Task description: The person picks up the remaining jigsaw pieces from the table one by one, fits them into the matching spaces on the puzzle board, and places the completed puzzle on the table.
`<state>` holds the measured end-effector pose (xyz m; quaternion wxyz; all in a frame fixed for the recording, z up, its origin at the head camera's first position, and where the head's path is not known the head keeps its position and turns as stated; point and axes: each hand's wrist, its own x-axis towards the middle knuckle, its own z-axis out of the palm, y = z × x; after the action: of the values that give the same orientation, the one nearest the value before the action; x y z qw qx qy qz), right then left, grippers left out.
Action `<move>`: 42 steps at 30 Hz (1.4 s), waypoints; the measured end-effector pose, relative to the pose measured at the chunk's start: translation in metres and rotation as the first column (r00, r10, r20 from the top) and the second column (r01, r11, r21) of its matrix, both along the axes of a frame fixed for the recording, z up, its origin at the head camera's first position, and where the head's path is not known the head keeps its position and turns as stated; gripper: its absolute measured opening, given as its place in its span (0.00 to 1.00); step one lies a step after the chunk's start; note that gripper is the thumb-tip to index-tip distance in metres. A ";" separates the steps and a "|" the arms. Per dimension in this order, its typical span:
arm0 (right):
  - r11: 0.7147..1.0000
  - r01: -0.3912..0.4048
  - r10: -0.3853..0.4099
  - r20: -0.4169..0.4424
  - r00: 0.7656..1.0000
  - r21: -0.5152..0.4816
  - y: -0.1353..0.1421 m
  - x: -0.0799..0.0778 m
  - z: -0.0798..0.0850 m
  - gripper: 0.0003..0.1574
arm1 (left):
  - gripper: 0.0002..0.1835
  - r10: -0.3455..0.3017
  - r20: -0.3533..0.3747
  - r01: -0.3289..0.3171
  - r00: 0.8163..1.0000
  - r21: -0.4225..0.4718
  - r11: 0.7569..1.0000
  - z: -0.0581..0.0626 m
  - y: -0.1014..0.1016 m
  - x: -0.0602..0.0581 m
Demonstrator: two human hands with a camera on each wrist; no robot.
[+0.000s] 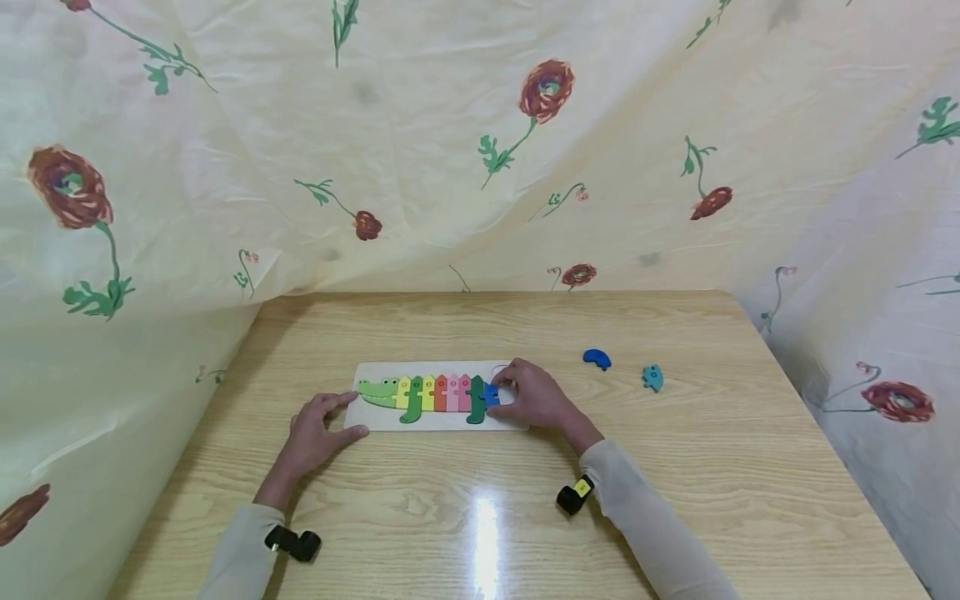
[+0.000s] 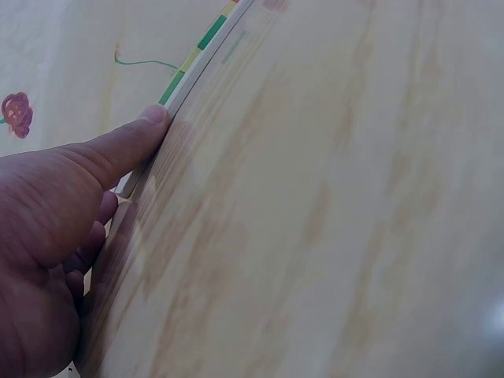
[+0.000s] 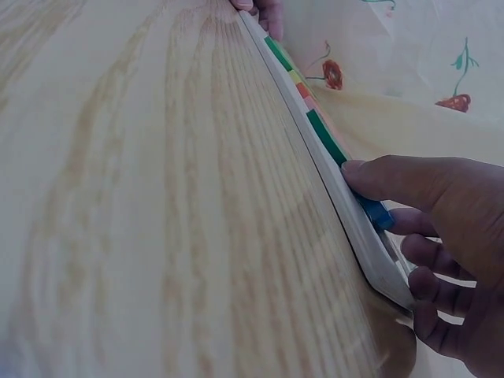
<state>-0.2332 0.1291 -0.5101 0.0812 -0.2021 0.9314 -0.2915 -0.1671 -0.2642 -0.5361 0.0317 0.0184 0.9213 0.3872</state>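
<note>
A white puzzle board (image 1: 435,367) lies on the table, holding a crocodile of coloured pieces with a green head (image 1: 378,393) at the left. My left hand (image 1: 313,432) holds the board's left end, the thumb on its front edge and the fingers by the left edge. At the tail end, my right hand (image 1: 542,396) pinches a blue puzzle piece (image 1: 491,394) between thumb and fingers, beside the dark green leg piece (image 1: 477,400). In the right wrist view the blue piece sits low at the board's surface; whether it is fully seated I cannot tell.
Two loose pieces lie on the wooden table (image 1: 420,508) to the right of the board: a dark blue curved piece (image 1: 597,358) and a teal piece (image 1: 652,377). A flowered cloth (image 1: 450,150) hangs behind the table and along its sides.
</note>
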 end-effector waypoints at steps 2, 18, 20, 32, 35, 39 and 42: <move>1.000 0.000 0.000 0.004 1.000 0.003 0.000 0.000 0.000 0.28 | 0.40 -0.001 0.000 0.001 1.000 -0.001 1.000 0.000 0.000 0.000; 1.000 0.009 -0.009 0.019 1.000 -0.002 0.002 -0.001 -0.001 0.28 | 0.40 -0.006 0.000 0.006 1.000 0.003 1.000 0.002 0.001 -0.001; 1.000 0.008 -0.007 0.019 1.000 -0.004 0.002 -0.002 -0.002 0.28 | 0.40 -0.006 -0.003 0.006 1.000 0.005 1.000 0.002 0.001 -0.001; 1.000 -0.018 0.018 0.014 1.000 -0.020 0.005 -0.001 0.001 0.29 | 0.40 -0.004 0.010 0.004 1.000 0.002 1.000 0.001 0.002 -0.001; 0.998 -0.032 0.032 0.000 0.999 -0.046 0.009 0.000 0.002 0.29 | 0.41 -0.004 0.017 0.004 1.000 0.002 1.000 0.001 0.002 -0.001; 0.996 -0.052 0.050 -0.024 0.998 -0.070 0.018 0.000 0.007 0.29 | 0.41 0.001 0.024 -0.001 1.000 0.004 1.000 0.000 0.001 0.000; 0.996 -0.060 0.058 -0.025 0.998 -0.066 0.026 0.001 0.015 0.30 | 0.41 0.002 0.023 -0.003 1.000 0.003 1.000 0.000 0.000 0.000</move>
<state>-0.2320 0.1550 -0.4946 0.0721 -0.2356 0.9158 -0.3173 -0.1675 -0.2639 -0.5366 0.0417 0.0130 0.9202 0.3889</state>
